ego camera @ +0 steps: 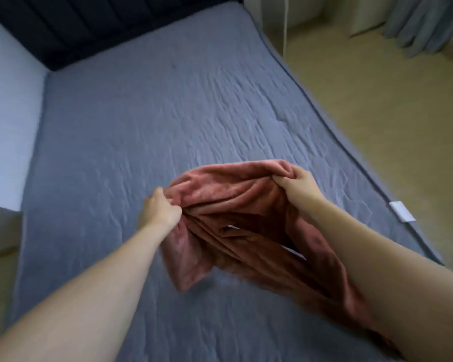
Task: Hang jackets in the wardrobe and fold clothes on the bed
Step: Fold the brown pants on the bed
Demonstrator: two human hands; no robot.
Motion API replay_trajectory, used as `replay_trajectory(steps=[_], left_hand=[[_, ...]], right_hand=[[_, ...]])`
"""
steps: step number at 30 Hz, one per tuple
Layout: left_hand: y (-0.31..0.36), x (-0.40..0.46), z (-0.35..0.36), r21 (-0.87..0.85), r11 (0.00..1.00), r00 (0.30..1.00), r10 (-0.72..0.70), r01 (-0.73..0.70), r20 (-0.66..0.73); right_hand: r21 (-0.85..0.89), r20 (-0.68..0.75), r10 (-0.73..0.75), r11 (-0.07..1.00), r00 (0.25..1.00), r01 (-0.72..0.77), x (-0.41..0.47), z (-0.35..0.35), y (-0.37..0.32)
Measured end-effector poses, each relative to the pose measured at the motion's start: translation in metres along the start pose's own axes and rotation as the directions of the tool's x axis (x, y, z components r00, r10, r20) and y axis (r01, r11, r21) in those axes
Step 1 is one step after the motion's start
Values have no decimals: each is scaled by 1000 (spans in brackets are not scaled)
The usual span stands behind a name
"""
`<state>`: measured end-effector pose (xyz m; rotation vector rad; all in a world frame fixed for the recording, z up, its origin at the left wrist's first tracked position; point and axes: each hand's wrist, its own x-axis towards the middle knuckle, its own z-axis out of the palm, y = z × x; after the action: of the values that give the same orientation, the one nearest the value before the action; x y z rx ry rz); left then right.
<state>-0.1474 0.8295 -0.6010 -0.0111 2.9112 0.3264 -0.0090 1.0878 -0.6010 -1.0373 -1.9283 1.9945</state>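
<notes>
- The bed [147, 105] fills most of the view, covered in a wrinkled grey-blue quilted sheet, with a dark headboard [94, 24] at the far end and a pale wooden floor [377, 105] along its right side.
- A pink-red garment [236, 205] hangs bunched in the air above the near part of the bed, its lower folds drooping toward the sheet; whether they touch it is unclear.
- The right hand [301, 185] has its fingers curled round the garment's upper right edge, gripping it.
- The left hand [158, 209] pinches a bunch of cloth at the left edge, slightly lower.
- A small white tag [402, 211] sits at the bed's right edge.
- The step looks like spreading the garment before folding. To do it well, I would draw the hands apart until the held edge is taut, lower it flat onto the open sheet ahead, then smooth out the creases before the first fold.
</notes>
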Motion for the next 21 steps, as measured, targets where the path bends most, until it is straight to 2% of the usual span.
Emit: replay_trajectory(steps=[3, 5, 8, 10, 12, 14, 16, 18, 19, 20, 21], left_hand=[[-46, 33, -101, -96, 995, 973, -33, 11, -228], [-71, 45, -164, -161, 986, 928, -19, -45, -373], [-101, 48, -238, -217, 937, 809, 101, -273, -580], [-127, 45, -273, -118, 915, 704, 210, -386, -678], [-153, 39, -288, 41, 907, 634, 324, -419, -702], [-180, 29, -279, 253, 855, 570, 495, -452, -655], [-202, 12, -245, 348, 782, 553, 615, -517, -562], [-214, -12, -187, 335, 760, 620, 648, -557, -442], [-216, -30, -151, 314, 756, 682, 654, -575, -327], [-217, -50, -114, 281, 759, 761, 636, -587, -129], [-219, -72, -77, 234, 765, 799, 590, -600, 120]], right_hand=[[-16, 83, -156, 987, 984, 157, 8, 75, -88], [4, 109, -229, 973, 967, 230, 5, 120, -148], [72, 94, -287, 957, 953, 281, -6, 180, -222], [154, 96, -306, 945, 947, 290, -19, 219, -254], [204, 101, -313, 936, 944, 288, -30, 244, -266], [177, 106, -341, 931, 934, 320, -39, 255, -258], [56, 118, -351, 936, 929, 347, -42, 252, -227], [-200, 148, -332, 913, 932, 357, -38, 237, -174], [-389, 170, -307, 852, 936, 350, -35, 225, -140], [-597, 193, -240, 741, 951, 308, -33, 209, -103], [-773, 202, -120, 589, 972, 233, -34, 192, -64]])
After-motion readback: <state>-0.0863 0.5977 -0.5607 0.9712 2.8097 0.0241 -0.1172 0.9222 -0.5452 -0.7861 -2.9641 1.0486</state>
